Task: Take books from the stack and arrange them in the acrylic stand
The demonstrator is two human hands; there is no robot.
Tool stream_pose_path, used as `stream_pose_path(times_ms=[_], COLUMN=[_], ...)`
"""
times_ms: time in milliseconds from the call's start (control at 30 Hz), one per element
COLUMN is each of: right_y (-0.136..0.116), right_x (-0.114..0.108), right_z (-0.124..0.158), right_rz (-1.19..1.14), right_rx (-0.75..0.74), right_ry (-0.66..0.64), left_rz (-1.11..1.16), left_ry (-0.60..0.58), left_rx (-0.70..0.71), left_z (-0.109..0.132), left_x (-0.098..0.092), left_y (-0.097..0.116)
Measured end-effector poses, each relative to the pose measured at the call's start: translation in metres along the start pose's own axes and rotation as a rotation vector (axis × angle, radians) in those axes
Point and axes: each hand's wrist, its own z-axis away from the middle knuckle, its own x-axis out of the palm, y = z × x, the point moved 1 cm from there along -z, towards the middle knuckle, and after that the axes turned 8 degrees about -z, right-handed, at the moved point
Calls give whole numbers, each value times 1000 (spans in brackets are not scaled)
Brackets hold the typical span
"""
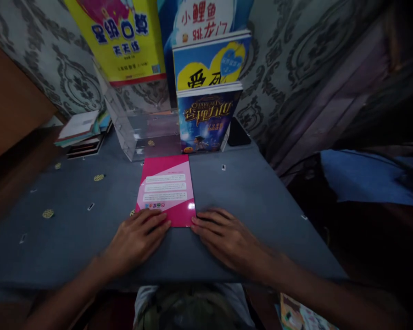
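Note:
A pink book (167, 183) lies flat on the grey tablecloth (241, 197), its printed text upside down to me. My left hand (141, 233) rests on the book's near left corner, fingers stretched out and holding nothing. Beside the near right edge lies my right hand (223, 231), fingers extended, its fingertips touching the book's corner. Just beyond the book is a clear stepped rack (124, 133). On its right side stand a dark blue book (206, 121) and a blue and yellow book (211, 62) behind it.
A tall yellow book (127, 41) stands at the rack's back left. Stacked papers and booklets (80, 130) lie at the far left. A black flat object (238, 133) is right of the rack. Below the table's right front edge, a colourful book (303, 314) shows.

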Motion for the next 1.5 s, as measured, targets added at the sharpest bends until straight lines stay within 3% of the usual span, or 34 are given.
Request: stream_pose_path(times_ms=[233, 400, 633, 800, 933, 1033, 1267, 1367, 1500], right_y=[-4, 2, 23, 11, -12, -25, -27, -27, -33], right_x=[-7, -4, -3, -9, -17, -15, 34, 36, 3], right_z=[-13, -13, -24, -21, -3, 10, 34, 23, -11], right_rz=[-64, -113, -86, -140, -137, -110, 63, 17, -189], right_rx=[12, 44, 204, 285, 260, 206, 68, 17, 57], right_ry=[51, 19, -236, -349, -426, -412, -311, -338, -446], left_rz=[94, 137, 90, 75, 69, 69, 19, -59, -206], left_ry=[21, 9, -73, -86, -66, -59, -29, 2, 33], left_rx=[-184, -252, -304, -269, -236, -222, -192, -220, -212], left_z=[11, 10, 15, 21, 34, 39, 51, 68, 84], left_x=[0, 16, 45, 38, 23, 16, 8, -1, -20], left_y=[-29, -47, -69, -57, -35, -26, -30, -21, -2])
